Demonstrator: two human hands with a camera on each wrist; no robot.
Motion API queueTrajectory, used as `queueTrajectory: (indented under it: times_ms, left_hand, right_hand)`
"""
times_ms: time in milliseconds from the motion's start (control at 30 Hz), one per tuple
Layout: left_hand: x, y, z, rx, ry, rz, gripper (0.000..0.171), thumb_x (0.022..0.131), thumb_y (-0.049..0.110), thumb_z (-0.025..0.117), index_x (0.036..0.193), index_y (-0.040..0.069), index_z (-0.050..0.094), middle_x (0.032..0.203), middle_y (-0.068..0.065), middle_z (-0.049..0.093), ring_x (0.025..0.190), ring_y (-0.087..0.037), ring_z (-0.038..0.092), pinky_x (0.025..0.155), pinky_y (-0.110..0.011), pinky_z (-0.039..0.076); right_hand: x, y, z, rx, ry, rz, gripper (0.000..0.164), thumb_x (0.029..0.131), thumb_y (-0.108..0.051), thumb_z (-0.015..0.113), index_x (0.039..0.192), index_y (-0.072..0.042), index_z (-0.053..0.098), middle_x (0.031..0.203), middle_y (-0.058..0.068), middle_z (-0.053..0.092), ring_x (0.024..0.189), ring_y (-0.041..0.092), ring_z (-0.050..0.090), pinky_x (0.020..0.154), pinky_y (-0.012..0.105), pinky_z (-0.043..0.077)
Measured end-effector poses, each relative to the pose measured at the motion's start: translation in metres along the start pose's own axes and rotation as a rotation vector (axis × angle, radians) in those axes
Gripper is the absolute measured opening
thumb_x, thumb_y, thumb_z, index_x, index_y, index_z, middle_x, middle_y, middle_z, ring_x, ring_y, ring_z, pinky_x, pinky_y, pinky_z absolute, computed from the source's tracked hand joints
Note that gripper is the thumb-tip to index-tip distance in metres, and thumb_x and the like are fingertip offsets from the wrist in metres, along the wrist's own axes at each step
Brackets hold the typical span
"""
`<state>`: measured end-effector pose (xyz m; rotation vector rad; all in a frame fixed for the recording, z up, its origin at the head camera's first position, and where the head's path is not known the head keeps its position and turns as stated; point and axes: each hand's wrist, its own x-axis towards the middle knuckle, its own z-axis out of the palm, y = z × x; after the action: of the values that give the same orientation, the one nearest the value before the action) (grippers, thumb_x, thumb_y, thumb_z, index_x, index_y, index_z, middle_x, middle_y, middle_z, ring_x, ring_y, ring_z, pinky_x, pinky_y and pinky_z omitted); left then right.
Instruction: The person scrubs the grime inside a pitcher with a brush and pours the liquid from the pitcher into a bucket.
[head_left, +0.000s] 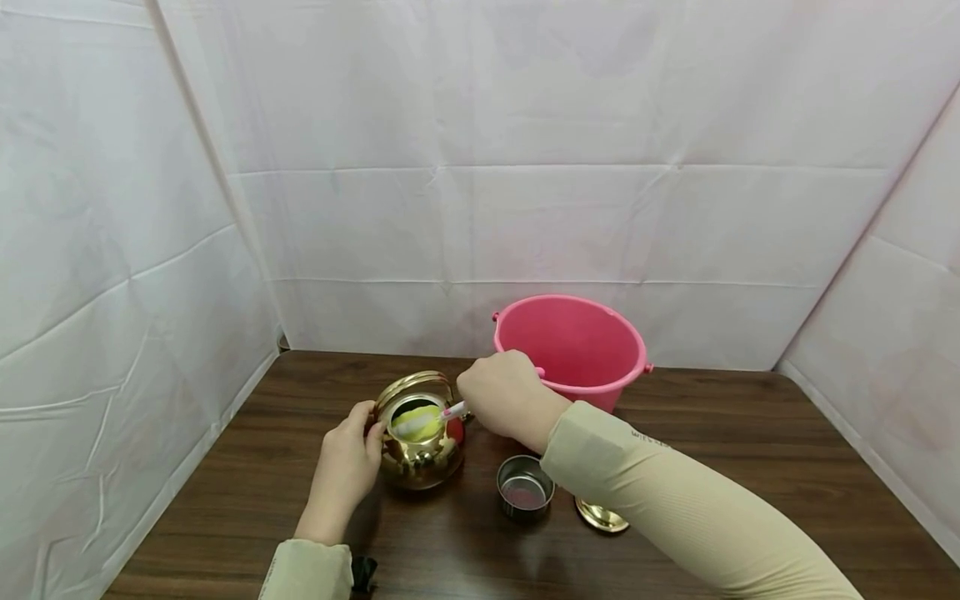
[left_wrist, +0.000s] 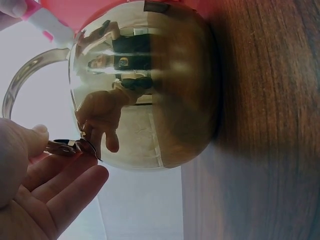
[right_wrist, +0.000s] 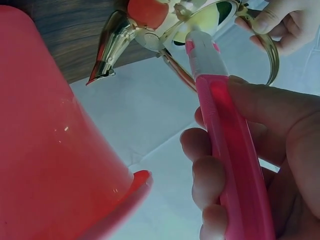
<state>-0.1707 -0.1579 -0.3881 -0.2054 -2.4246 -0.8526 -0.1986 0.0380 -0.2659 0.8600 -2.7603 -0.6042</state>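
A shiny gold kettle (head_left: 422, 465) stands lidless on the table, its handle raised. My left hand (head_left: 347, 462) pinches the base of the kettle's handle (left_wrist: 22, 77) between thumb and fingers. In my right hand (head_left: 512, 396) I grip the pink and white handle of a cleaning brush (right_wrist: 225, 135), fingers wrapped round it. The brush's yellow-green head (head_left: 420, 423) sits in the kettle's mouth, its lower part hidden inside. The kettle's spout (right_wrist: 111, 45) points toward the pink bucket in the right wrist view.
A pink bucket (head_left: 600, 392) stands behind my right hand. Near my right forearm are a small round metal bowl (head_left: 525, 487) and a gold lid (head_left: 602, 517), partly covered by the sleeve. White cloth walls (head_left: 555, 217) enclose the dark wooden table (head_left: 720, 433).
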Motion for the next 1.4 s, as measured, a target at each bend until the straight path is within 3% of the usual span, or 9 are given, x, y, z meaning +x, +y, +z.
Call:
queueTrajectory:
  times_ms: [433, 1033, 1400]
  left_hand:
    - [-0.0001, 0.0025, -0.0026, 0.003, -0.011, 0.009, 0.019, 0.092, 0.004, 0.059, 0.11, -0.002, 0.055, 0.087, -0.018, 0.065, 0.071, -0.027, 0.064, 0.058, -0.037, 0.051]
    - [0.0016, 0.0016, -0.001, 0.004, -0.034, 0.003, 0.02, 0.092, 0.004, 0.058, 0.111, -0.002, 0.055, 0.089, -0.017, 0.066, 0.072, -0.026, 0.064, 0.059, -0.036, 0.051]
    - [0.0025, 0.0024, -0.0012, -0.006, -0.065, -0.028, 0.02, 0.094, 0.006, 0.056, 0.113, -0.001, 0.054, 0.09, -0.017, 0.065, 0.072, -0.026, 0.063, 0.059, -0.035, 0.051]
  right_hand:
    - [0.003, 0.003, 0.0031, -0.016, -0.031, 0.005, 0.014, 0.086, -0.013, 0.062, 0.074, -0.017, 0.069, 0.072, 0.002, 0.069, 0.058, 0.023, 0.064, 0.043, 0.043, 0.051]
    - [0.0055, 0.0036, 0.0068, -0.027, 0.034, 0.001, 0.014, 0.083, -0.008, 0.061, 0.079, -0.017, 0.071, 0.074, 0.003, 0.069, 0.061, 0.025, 0.065, 0.044, 0.047, 0.052]
    - [0.0071, 0.0015, 0.0052, -0.017, 0.061, -0.014, 0.018, 0.082, -0.007, 0.062, 0.07, -0.019, 0.067, 0.069, 0.0, 0.067, 0.06, 0.024, 0.065, 0.043, 0.046, 0.052]
